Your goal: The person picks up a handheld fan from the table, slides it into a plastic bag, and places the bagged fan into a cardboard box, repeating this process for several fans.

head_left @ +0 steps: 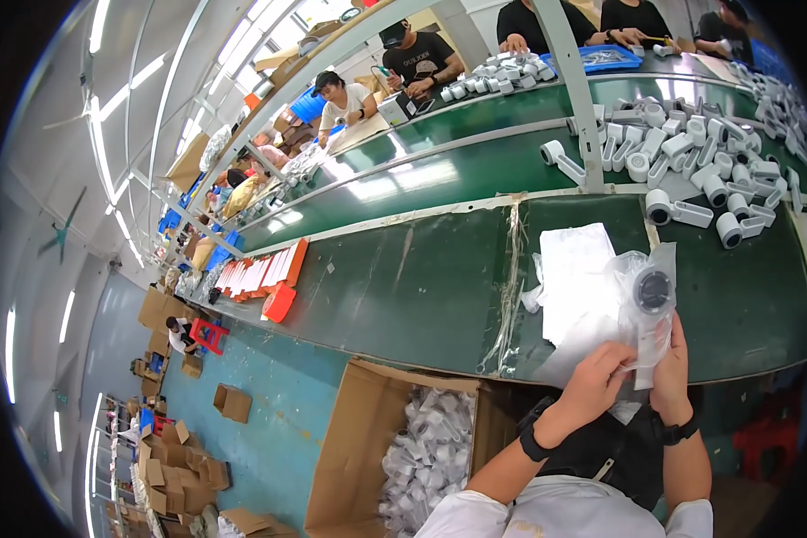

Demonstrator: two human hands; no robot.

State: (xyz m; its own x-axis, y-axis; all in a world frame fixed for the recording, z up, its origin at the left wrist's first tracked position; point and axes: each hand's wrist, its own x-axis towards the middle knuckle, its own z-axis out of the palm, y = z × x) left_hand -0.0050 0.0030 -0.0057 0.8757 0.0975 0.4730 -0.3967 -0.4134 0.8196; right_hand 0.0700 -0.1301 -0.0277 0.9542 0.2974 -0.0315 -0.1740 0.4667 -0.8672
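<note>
Over the near edge of the green surface (403,278), I have a grey-and-white round-headed device (653,291) inside a clear plastic bag (666,255). Its head lies just beyond the fingers, and its long axis appears to run back toward the wearer, between both hands. The left hand (598,369) pinches the film at lower left; the right hand (671,375), nearer the head, curls its fingers around the bag's right side, thumb hidden from me. White sheets (576,260) lie just left.

We see a dark green surface (421,287), white sheets (574,260) and a grey-ended part (653,291) in a clear bag (652,336) at centre right, a brown carton (345,448) at lower centre, teal floor (278,386) lower left.
</note>
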